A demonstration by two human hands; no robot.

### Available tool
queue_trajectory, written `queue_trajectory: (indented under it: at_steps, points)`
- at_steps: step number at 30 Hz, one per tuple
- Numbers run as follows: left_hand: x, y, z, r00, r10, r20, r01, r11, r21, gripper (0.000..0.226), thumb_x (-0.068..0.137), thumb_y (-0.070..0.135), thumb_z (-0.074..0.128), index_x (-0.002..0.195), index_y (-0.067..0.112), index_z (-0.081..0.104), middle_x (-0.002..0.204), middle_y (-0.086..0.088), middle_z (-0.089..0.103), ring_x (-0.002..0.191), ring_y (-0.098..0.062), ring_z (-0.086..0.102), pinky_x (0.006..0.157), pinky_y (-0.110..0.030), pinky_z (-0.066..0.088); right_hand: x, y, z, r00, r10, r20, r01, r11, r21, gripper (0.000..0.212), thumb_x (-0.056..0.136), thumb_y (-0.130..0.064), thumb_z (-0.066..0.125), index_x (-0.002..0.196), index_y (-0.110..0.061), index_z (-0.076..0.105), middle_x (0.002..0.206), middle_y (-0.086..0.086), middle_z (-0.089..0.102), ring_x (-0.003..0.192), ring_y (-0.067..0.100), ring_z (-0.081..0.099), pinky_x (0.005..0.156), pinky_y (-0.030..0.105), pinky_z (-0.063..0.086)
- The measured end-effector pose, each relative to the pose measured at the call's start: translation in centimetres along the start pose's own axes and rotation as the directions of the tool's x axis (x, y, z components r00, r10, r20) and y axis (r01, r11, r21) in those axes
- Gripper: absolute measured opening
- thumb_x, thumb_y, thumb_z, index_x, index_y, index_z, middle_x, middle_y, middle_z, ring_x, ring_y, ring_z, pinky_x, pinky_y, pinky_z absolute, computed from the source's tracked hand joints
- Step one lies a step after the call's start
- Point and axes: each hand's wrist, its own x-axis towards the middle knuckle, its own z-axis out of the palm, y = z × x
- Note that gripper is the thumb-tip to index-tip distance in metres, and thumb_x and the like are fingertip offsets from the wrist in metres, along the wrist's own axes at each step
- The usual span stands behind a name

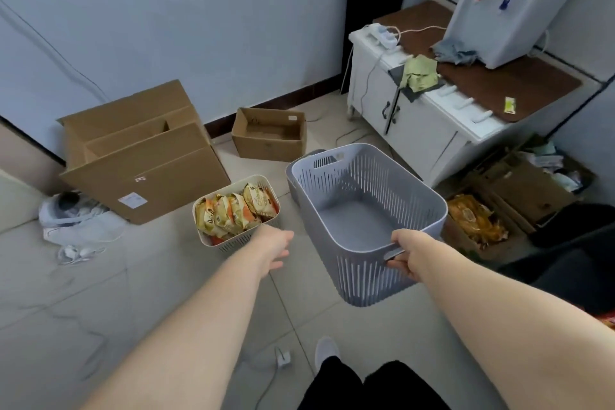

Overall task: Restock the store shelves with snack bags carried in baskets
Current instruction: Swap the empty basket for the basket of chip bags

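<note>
My right hand grips the near handle of an empty grey slotted basket and holds it above the floor. A second grey basket rim shows just behind it. On the floor to the left stands a cream basket filled with several yellow and orange snack bags. My left hand reaches toward the near right corner of the cream basket, fingers relaxed, holding nothing.
A large cardboard box and a small open one lie by the wall. A white cabinet carries a water dispenser. Boxes with more snack bags sit at the right. Shoes lie at left.
</note>
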Motion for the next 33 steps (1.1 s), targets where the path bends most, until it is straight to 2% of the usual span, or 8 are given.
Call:
queue_trajectory:
  at_steps: [4,9,12,15,21,27,30,33]
  points:
    - [4.7,5.3,-1.4,1.000,-0.020,-0.025,0.019,1.000,-0.025,0.042,0.101,0.015,0.052,0.141,0.006,0.046,0.135,-0.010,0.058,0.111,-0.020,0.060,0.090,-0.037,0.051,2.7,-7.2,2.7,0.999,0.030,0.016,-0.029,0.999,-0.014,0.050,0.095,-0.016,0.058,0.141,-0.010,0.038,0.134,0.011,0.057,0.096,0.028,0.066,0.028,0.022,0.042]
    - [11.7,10.3,-1.8,0.997,-0.067,-0.049,0.065,0.997,-0.032,0.038,0.100,0.015,0.052,0.138,0.008,0.048,0.133,-0.008,0.058,0.103,-0.017,0.059,0.083,-0.034,0.051,7.9,-15.6,6.6,0.999,0.047,0.028,-0.045,0.997,-0.065,0.047,0.096,-0.018,0.052,0.141,-0.013,0.038,0.126,0.007,0.060,0.035,0.026,0.056,0.028,0.019,0.040]
    - [16.9,13.2,-1.5,0.992,-0.104,-0.075,0.099,0.993,-0.057,0.037,0.099,0.015,0.054,0.136,0.008,0.051,0.128,-0.008,0.060,0.104,-0.018,0.060,0.087,-0.036,0.053,12.1,-20.7,9.2,0.996,0.047,0.070,-0.042,0.996,-0.074,0.036,0.098,-0.020,0.050,0.131,-0.016,0.038,0.111,0.010,0.053,0.023,0.026,0.051,0.021,0.021,0.035]
    - [22.3,15.9,-0.7,0.983,-0.159,-0.088,0.150,0.984,-0.100,0.036,0.099,0.016,0.055,0.134,0.006,0.052,0.123,-0.009,0.061,0.102,-0.018,0.060,0.093,-0.038,0.053,16.3,-25.4,11.7,0.994,0.060,0.087,-0.053,0.995,-0.081,0.028,0.098,-0.016,0.049,0.125,-0.012,0.041,0.120,0.015,0.056,0.014,0.024,0.041,0.021,0.017,0.031]
    - [31.0,19.6,0.8,0.973,-0.230,-0.016,0.222,0.953,-0.207,0.040,0.097,0.016,0.057,0.136,0.010,0.049,0.125,-0.010,0.061,0.096,-0.018,0.062,0.083,-0.035,0.053,23.1,-32.2,16.1,0.996,0.057,0.071,-0.045,0.986,-0.159,0.010,0.097,-0.011,0.050,0.093,-0.004,0.043,0.094,0.015,0.058,0.039,0.026,0.058,0.022,0.016,0.032]
    - [37.1,18.9,0.3,0.961,-0.276,0.007,0.271,0.937,-0.223,0.024,0.096,0.015,0.056,0.120,0.012,0.056,0.116,-0.010,0.062,0.089,-0.016,0.060,0.065,-0.025,0.048,28.8,-34.4,20.3,0.996,0.069,0.061,-0.058,0.982,-0.178,0.006,0.101,-0.009,0.042,0.107,-0.008,0.039,0.094,0.017,0.052,0.047,0.026,0.055,0.024,0.015,0.034]
    - [39.3,18.1,-0.1,0.952,-0.306,0.017,0.302,0.930,-0.208,0.015,0.095,0.008,0.052,0.087,0.020,0.051,0.100,-0.009,0.047,0.079,-0.019,0.047,0.057,-0.024,0.036,30.3,-33.6,21.9,0.982,0.149,0.120,-0.128,0.977,-0.171,0.007,0.102,-0.012,0.043,0.108,-0.008,0.043,0.117,0.020,0.059,0.089,0.027,0.060,0.070,0.025,0.052]
    - [41.0,17.1,-0.9,0.944,-0.329,-0.021,0.320,0.930,-0.179,0.006,0.096,0.010,0.053,0.100,0.014,0.053,0.105,-0.008,0.053,0.090,-0.021,0.056,0.067,-0.027,0.044,31.3,-32.6,23.5,0.974,0.192,0.123,-0.161,0.960,-0.230,0.018,0.103,-0.011,0.039,0.117,-0.011,0.050,0.147,0.017,0.045,0.124,0.030,0.055,0.104,0.038,0.042]
